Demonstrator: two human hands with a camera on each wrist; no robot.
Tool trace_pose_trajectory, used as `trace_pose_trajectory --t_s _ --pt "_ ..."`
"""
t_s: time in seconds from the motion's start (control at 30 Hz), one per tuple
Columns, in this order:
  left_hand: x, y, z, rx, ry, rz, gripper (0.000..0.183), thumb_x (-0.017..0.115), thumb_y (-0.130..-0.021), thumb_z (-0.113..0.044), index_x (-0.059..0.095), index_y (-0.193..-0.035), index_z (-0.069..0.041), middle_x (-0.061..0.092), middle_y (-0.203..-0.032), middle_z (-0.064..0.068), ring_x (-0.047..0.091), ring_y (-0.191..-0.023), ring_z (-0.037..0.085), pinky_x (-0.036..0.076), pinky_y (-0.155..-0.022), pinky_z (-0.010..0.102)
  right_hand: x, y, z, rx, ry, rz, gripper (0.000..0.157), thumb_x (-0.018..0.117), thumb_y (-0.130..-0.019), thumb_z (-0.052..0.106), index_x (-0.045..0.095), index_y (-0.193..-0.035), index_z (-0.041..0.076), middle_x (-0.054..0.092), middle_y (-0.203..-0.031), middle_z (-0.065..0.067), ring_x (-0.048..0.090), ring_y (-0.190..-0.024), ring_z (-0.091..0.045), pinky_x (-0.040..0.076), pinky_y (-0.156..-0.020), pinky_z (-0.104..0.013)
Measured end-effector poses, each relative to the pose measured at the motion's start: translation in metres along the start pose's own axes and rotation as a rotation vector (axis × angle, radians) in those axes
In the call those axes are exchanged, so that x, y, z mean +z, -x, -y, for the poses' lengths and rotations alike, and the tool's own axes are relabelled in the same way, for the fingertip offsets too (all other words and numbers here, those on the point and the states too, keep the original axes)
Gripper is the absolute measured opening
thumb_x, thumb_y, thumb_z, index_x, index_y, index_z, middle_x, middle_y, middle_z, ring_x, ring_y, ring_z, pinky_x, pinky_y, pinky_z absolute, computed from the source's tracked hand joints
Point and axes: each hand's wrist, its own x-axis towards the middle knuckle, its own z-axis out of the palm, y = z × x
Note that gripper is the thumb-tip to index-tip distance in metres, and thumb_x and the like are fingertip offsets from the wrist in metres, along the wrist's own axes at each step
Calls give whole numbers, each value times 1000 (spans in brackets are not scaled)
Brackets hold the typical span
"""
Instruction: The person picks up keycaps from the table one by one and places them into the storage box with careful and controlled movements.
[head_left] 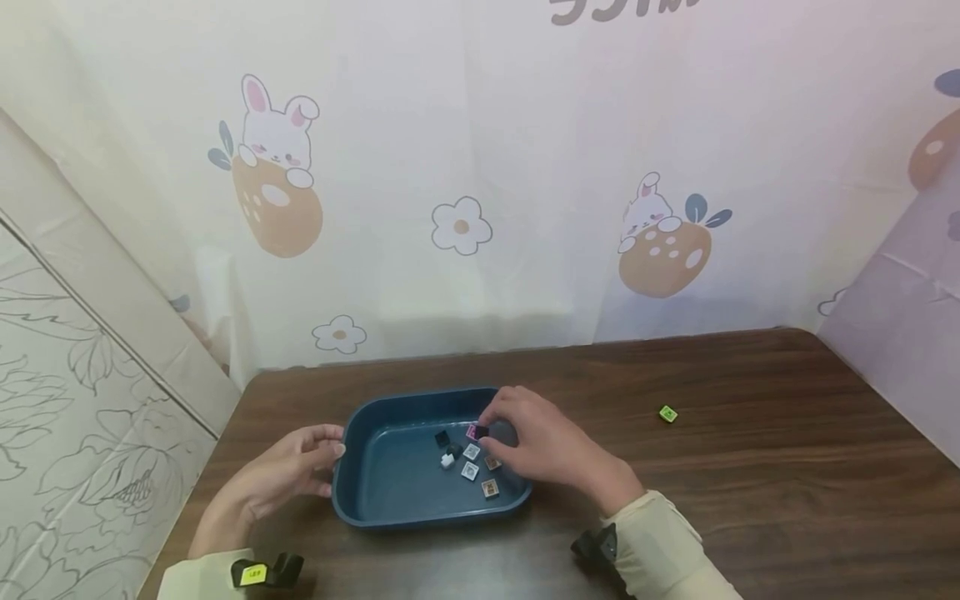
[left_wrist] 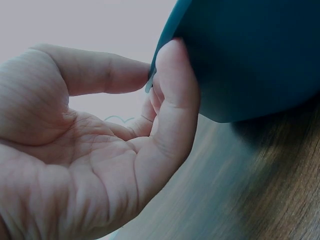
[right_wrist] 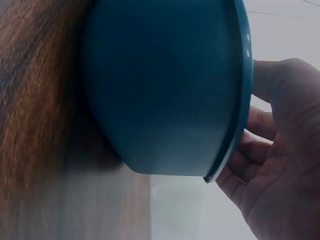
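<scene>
A blue rectangular tray stands on the table. My left hand pinches the tray's left rim between thumb and fingers, as the left wrist view shows up close. Reaching over the right rim, my right hand has a small dark tile between thumb and index finger. Just behind it lies a pink tile. Several small square pieces lie on the tray floor, among them a black piece, a white piece and a tan tile. In the right wrist view the tray wall hides the fingertips.
A bright green tile lies on the brown wooden table, right of the tray. Behind the table hangs a pale curtain with rabbit and flower prints. Each wrist wears a black band.
</scene>
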Motion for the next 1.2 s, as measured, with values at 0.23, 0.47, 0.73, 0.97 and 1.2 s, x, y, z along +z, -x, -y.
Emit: trace_pose_trajectory --t_s 0.23,0.47,0.73,0.97,1.2 --pt "0 0 -1 -7 -8 1 43 54 -109 -20 42 -138 10 63 -110 2 66 -100 16 62 -81 35 1 0 -1 -1 -9 3 29 81 -94 28 76 -121 17 69 -122 2 60 -116 -15 58 -104 -44" --pt "-1 3 0 -18 0 -20 45 54 -109 -21 41 -140 10 64 -112 3 66 -101 17 63 -82 35 -2 1 -4 2 -2 -41 30 81 -93 24 75 -121 15 69 -120 1 61 -114 -17 58 -103 -44" --pt "1 1 -1 -3 -10 -21 48 54 -109 -20 39 -141 12 63 -112 5 66 -101 17 63 -82 35 -7 7 -13 14 -7 -53 25 80 -94 21 76 -118 15 71 -116 -4 64 -110 -22 60 -98 -43" --pt "1 2 0 2 -6 -20 48 53 -109 -18 37 -142 13 61 -111 4 65 -101 17 63 -81 35 -10 8 -13 6 -13 -56 23 80 -94 21 76 -117 15 70 -114 -2 62 -107 -20 59 -94 -40" --pt "0 1 0 -3 -2 -25 46 55 -108 -18 39 -140 12 64 -111 4 67 -101 17 63 -81 35 -13 9 -16 25 -5 -63 21 80 -94 22 76 -114 19 68 -112 3 61 -105 -15 59 -93 -37"
